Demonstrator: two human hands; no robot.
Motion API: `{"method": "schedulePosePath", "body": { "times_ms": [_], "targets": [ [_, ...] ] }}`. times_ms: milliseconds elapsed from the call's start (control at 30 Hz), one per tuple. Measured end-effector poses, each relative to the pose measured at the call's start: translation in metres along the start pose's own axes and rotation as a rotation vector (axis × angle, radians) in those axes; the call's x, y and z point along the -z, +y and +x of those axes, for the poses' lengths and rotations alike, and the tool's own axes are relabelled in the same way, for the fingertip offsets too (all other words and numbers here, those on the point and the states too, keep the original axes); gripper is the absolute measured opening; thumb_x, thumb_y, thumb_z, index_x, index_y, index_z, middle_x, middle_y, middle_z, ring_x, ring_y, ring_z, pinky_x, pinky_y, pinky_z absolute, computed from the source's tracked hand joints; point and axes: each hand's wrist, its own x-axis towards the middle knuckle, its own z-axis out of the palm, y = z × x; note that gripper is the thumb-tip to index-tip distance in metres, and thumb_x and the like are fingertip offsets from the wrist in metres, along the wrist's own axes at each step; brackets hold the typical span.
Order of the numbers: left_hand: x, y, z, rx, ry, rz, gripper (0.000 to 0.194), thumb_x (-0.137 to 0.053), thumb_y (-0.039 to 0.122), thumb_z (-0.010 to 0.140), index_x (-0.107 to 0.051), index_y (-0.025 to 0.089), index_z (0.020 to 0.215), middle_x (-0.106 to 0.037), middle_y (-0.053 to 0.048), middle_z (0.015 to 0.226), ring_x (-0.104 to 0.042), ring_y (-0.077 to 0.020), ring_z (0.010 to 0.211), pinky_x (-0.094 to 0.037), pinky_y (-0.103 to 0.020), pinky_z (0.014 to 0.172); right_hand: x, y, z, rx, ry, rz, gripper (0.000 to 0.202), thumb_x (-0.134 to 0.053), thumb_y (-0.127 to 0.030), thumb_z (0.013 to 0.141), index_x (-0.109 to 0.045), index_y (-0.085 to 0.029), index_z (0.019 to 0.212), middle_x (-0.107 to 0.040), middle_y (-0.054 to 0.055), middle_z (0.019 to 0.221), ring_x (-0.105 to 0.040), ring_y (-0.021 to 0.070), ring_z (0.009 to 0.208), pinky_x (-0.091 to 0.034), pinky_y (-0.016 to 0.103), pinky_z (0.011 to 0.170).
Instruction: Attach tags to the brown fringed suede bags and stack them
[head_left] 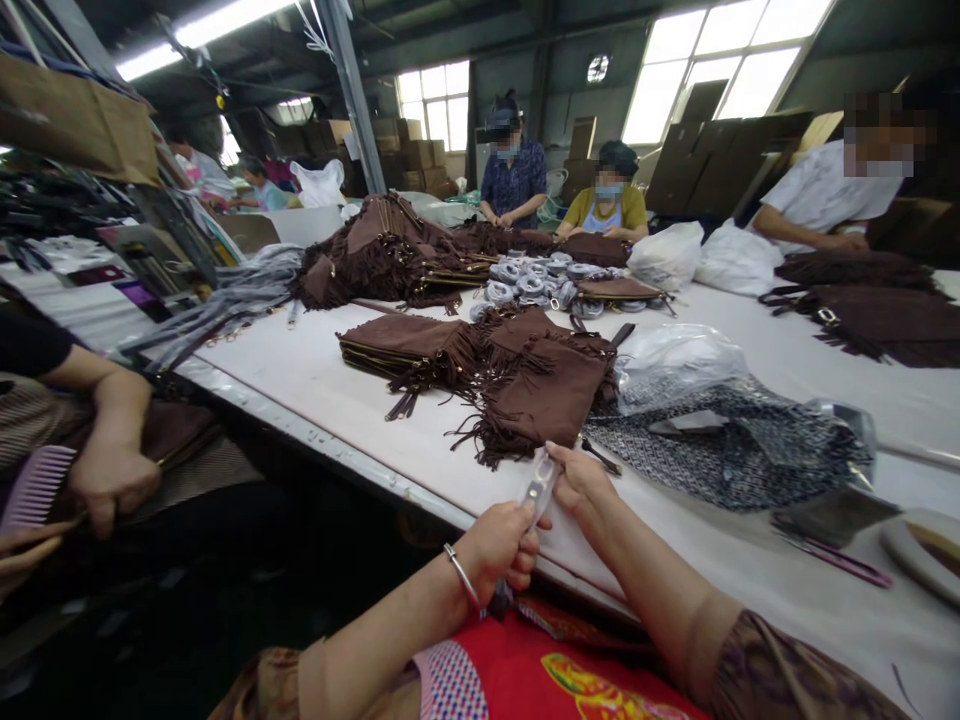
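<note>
Head view: both hands at the desk's (431, 470) near edge, working one clear plastic strip (538, 488) with metal-looking fittings showing in it. Left hand (501, 548) curled closed around the strip's lower end, silver bangle (461, 577) on that wrist. Right hand (581, 487) pinched closed on the upper end, thumb against fingers. Strip tilted, held up at the near edge; a dark bit shows under left hand, can't tell if it's the same piece. Just beyond right fingertips: brown fringed pouch (559, 390), lying flat, fringe toward the near edge. Left of it, a stack of brown pouches (420, 350), gold zips facing the near edge. Farther in, toward the far edge: big heap of brown pouches (390, 245), with grey wrapped coils (529, 282) to its right. Grey straps (240, 290) pile up at the desk's left end. Right of the fringed pouch: black-and-white woven fabric (720, 450) in clear plastic, then a pink-handled tool (847, 562) and a tape roll (922, 550), nearer the near edge. Two white plastic bags (667, 255) sit toward the far edge. Three co-workers across the desk, brown pieces by them. Another off the left end, purple comb (37, 487) by their hand.
</note>
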Motion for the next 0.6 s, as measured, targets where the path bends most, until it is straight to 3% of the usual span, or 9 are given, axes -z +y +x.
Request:
{"method": "schedulePosePath", "body": {
  "times_ms": [133, 233, 300, 367, 467, 600],
  "targets": [
    [0.004, -0.001, 0.002, -0.013, -0.004, 0.019, 0.048, -0.044, 0.065, 0.085, -0.048, 0.022, 0.106, -0.027, 0.012, 0.055, -0.017, -0.0031, 0.038, -0.017, -0.015, 0.040, 0.009, -0.007, 0.006, 0.061, 0.037, 0.037, 0.019, -0.067, -0.001, 0.070, -0.057, -0.017, 0.069, -0.062, -0.001, 0.058, -0.059, 0.0126, 0.053, -0.054, 0.023, 0.055],
    [0.005, 0.005, 0.006, 0.032, 0.006, 0.084, 0.050, -0.048, 0.064, 0.083, -0.051, 0.020, 0.106, -0.047, 0.006, 0.060, -0.041, -0.0063, 0.042, -0.035, -0.018, 0.043, 0.013, -0.007, 0.005, 0.091, 0.041, 0.046, 0.019, -0.072, -0.005, 0.067, -0.058, -0.017, 0.070, -0.063, -0.001, 0.059, -0.060, 0.0134, 0.054, -0.054, 0.024, 0.054],
    [0.005, 0.013, 0.011, 0.110, -0.061, 0.054, 0.054, -0.045, 0.066, 0.084, -0.055, 0.015, 0.101, -0.058, -0.002, 0.071, -0.058, -0.0128, 0.055, -0.047, -0.025, 0.053, 0.015, -0.005, 0.003, 0.102, 0.036, 0.053, 0.018, -0.073, -0.007, 0.066, -0.059, -0.017, 0.072, -0.064, 0.000, 0.060, -0.061, 0.0139, 0.055, -0.054, 0.024, 0.053],
    [0.006, 0.020, 0.017, 0.184, -0.128, -0.009, 0.063, -0.039, 0.069, 0.084, -0.058, 0.010, 0.094, -0.061, -0.009, 0.078, -0.063, -0.0175, 0.067, -0.051, -0.031, 0.062, 0.015, -0.003, 0.002, 0.107, 0.028, 0.059, 0.018, -0.074, -0.008, 0.065, -0.060, -0.017, 0.073, -0.065, 0.000, 0.061, -0.061, 0.0142, 0.054, -0.054, 0.025, 0.052],
    [0.004, 0.024, 0.026, 0.210, -0.136, -0.063, 0.055, -0.042, 0.060, 0.088, -0.058, 0.008, 0.088, -0.055, -0.005, 0.073, -0.055, -0.0104, 0.056, -0.048, -0.026, 0.056, 0.015, -0.003, 0.001, 0.110, 0.018, 0.054, 0.018, -0.073, -0.009, 0.065, -0.059, -0.016, 0.073, -0.066, 0.001, 0.061, -0.061, 0.0145, 0.054, -0.055, 0.026, 0.052],
    [-0.001, 0.019, 0.027, 0.112, -0.063, -0.011, 0.028, -0.053, 0.041, 0.088, -0.052, 0.013, 0.087, -0.037, 0.008, 0.061, -0.026, -0.0012, 0.040, -0.025, -0.015, 0.040, 0.023, -0.013, 0.005, 0.123, 0.020, 0.008, 0.019, -0.074, -0.008, 0.063, -0.060, -0.016, 0.073, -0.067, 0.003, 0.066, -0.062, 0.0153, 0.059, -0.056, 0.026, 0.055]
  ]
}}
